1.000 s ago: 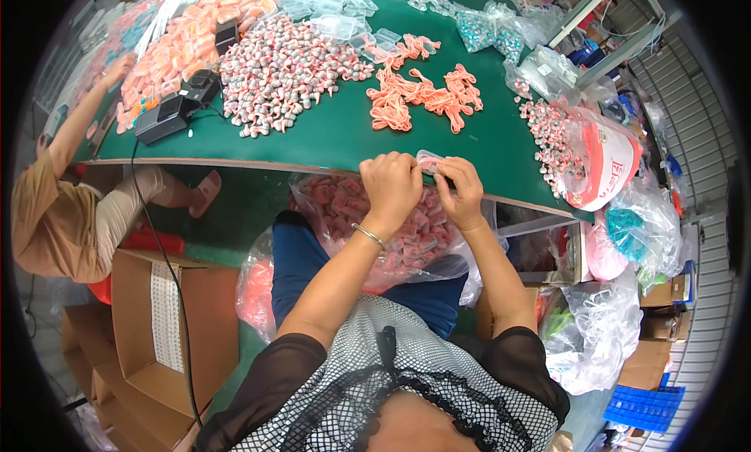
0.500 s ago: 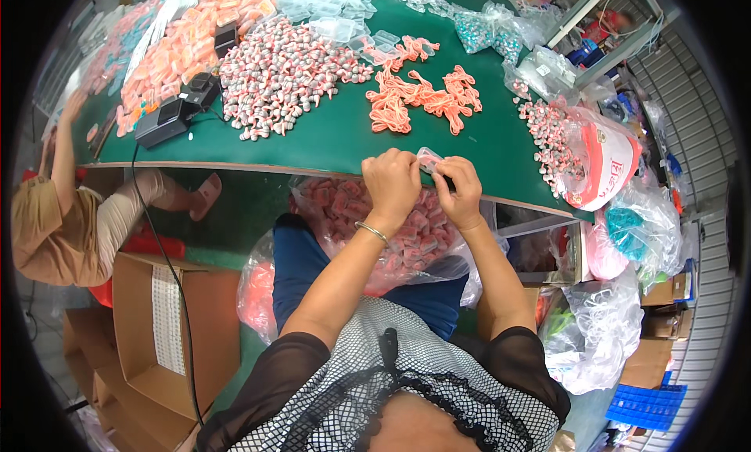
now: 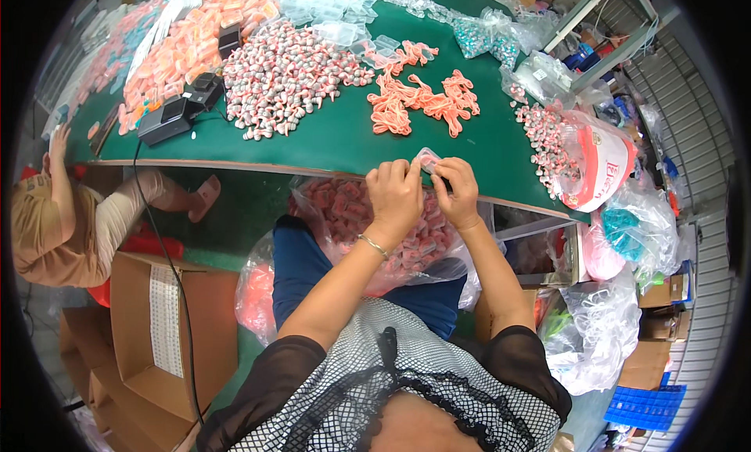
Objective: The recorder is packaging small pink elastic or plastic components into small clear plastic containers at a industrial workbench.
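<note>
Head view. Small clear case [image 3: 427,157], pink inside: at near edge of green worktable [image 3: 336,153], between both hands, held in their fingers. Left hand [image 3: 394,192]: knuckles up, fingers curled. Right hand [image 3: 457,187]: thumb and fingers pinching. Beyond: coral cord bundles [image 3: 423,101]; leftward, pink-and-grey pieces [image 3: 285,78], heaped. Near right corner: red-and-white sack [image 3: 609,158]. Below near edge: bagged pink cases [image 3: 336,209].

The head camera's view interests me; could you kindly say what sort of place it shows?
Probably an assembly or packing workshop: a green table bears a heap of small parts and bundles of orange cord, with open cardboard boxes nearby.
</note>
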### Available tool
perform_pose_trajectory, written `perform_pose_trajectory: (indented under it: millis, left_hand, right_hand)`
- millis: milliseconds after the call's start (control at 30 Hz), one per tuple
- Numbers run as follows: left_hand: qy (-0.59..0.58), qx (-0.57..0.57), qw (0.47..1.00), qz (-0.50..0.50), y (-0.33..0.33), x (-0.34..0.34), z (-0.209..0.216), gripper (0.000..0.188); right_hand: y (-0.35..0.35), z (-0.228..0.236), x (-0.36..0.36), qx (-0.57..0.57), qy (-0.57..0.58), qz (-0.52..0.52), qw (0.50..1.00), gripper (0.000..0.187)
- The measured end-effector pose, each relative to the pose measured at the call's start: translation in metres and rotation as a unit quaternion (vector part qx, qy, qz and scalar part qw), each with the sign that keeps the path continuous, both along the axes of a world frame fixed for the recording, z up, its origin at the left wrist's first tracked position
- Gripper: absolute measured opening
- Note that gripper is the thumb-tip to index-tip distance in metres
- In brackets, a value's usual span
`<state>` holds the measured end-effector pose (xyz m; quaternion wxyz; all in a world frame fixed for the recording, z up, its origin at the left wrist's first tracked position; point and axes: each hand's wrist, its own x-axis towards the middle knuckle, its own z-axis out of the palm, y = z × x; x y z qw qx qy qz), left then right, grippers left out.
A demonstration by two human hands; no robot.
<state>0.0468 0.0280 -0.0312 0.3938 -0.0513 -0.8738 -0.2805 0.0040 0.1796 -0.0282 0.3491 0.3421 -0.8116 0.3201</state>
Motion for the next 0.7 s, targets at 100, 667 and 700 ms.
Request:
perform_pose_trajectory:
  millis: [100,667,700]
  left_hand:
    - [-0.04,0.015,0.998,-0.052,-0.015,0.0,0.01,0.026]
    - [-0.029,-0.027,0.95,-0.309,-0.051,-0.029,0.016,0.021]
    - [-0.037,-0.013,0.943,-0.331,-0.055,-0.028,0.015,0.021]
  right_hand:
    - [0.0,0.006,0.001,0.006,-0.003,0.011,1.0,0.02]
    - [0.0,0.013,0.02,-0.005,-0.114,0.029,0.993,0.026]
    - [-0.003,0.015,0.023,-0.005,-0.115,0.031,0.993,0.026]
